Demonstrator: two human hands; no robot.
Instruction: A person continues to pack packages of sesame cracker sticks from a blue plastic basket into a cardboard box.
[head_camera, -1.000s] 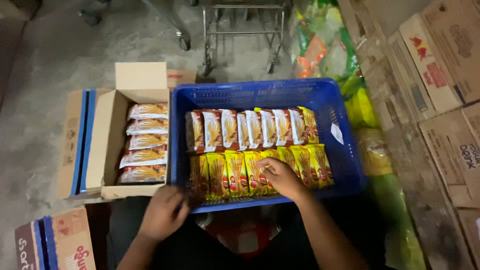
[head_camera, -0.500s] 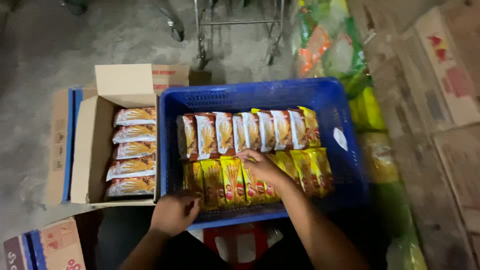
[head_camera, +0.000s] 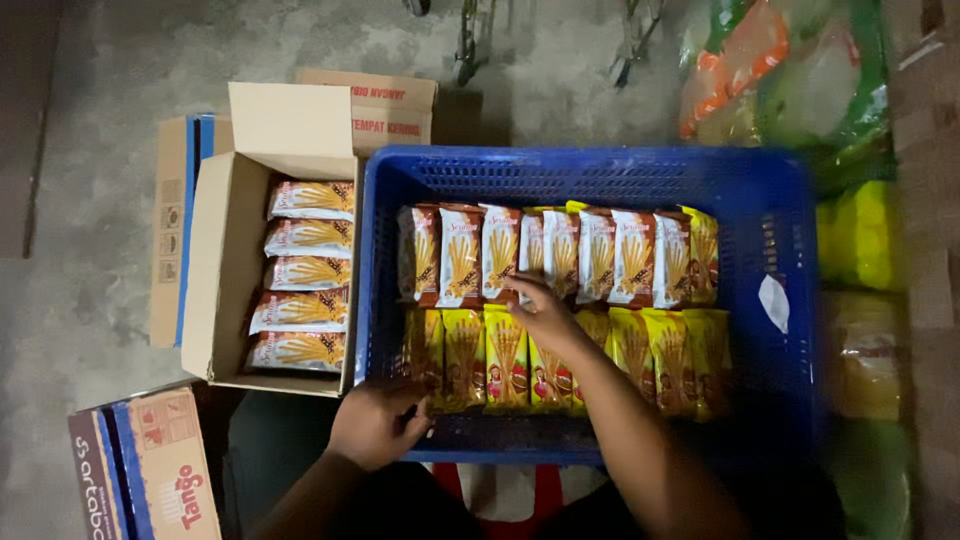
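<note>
A blue plastic crate (head_camera: 770, 200) holds two rows of snack packs: white-and-brown packs (head_camera: 640, 255) at the back and yellow packs (head_camera: 665, 355) at the front. My right hand (head_camera: 540, 312) reaches into the crate, with its fingers resting on the packs where the two rows meet, near the middle. My left hand (head_camera: 375, 422) grips the crate's near rim at its left corner. Whether the right hand has closed on a pack I cannot tell.
An open cardboard box (head_camera: 225, 250) left of the crate holds several white snack packs (head_camera: 305, 270). A closed carton (head_camera: 150, 470) lies at the lower left. Bagged goods (head_camera: 790, 70) pile up at the upper right. A trolley's wheels (head_camera: 465, 45) stand on the concrete floor behind.
My right hand has slid from the yellow front row toward the back row. The left hand has moved up onto the crate's near rim. The view has tilted closer.
</note>
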